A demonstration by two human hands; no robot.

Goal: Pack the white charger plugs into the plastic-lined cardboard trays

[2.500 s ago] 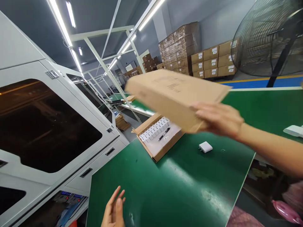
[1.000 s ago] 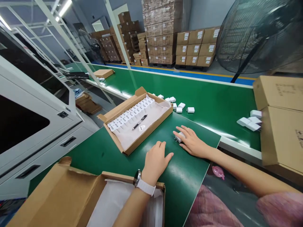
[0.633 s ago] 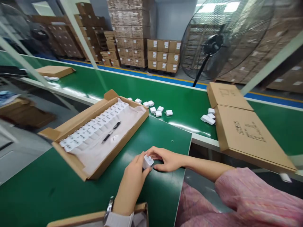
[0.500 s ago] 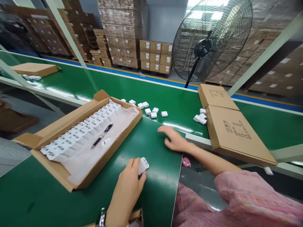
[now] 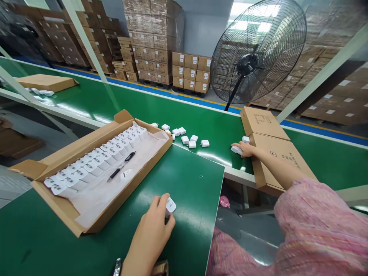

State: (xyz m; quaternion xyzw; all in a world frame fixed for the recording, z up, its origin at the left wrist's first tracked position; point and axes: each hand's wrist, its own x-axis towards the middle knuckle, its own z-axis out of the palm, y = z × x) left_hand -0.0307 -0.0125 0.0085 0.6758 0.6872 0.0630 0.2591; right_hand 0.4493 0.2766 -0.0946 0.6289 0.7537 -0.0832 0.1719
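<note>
Over the green table (image 5: pixel 198 176), my left hand (image 5: pixel 152 226) is closed round a white plug-in charger (image 5: pixel 170 206), holding it by the sides. My right hand (image 5: pixel 247 148) reaches over the belt, fingers closed on another white charger (image 5: pixel 237 150); the thumb side is partly hidden. A further white charger (image 5: pixel 245 139) lies just behind those fingers. To the left, an open cardboard box (image 5: pixel 140 174) holds rows of white chargers (image 5: pixel 94 165) standing prongs up. A black-and-silver pen (image 5: pixel 120 167) and a small white piece (image 5: pixel 126 174) lie on its white lining.
Several loose chargers (image 5: pixel 191 144) lie on the green belt (image 5: pixel 161 109) behind the table. Closed cartons (image 5: pixel 267 122) stand on the belt beneath my right forearm. A flat carton (image 5: pixel 46 82) lies far left. Behind the belt are a large fan (image 5: pixel 247 65) and stacked boxes (image 5: pixel 189 73).
My right hand has moved from above the table corner to the right, onto the chargers beside the cartons. My left hand has turned its charger so that a plain face shows instead of the prongs.
</note>
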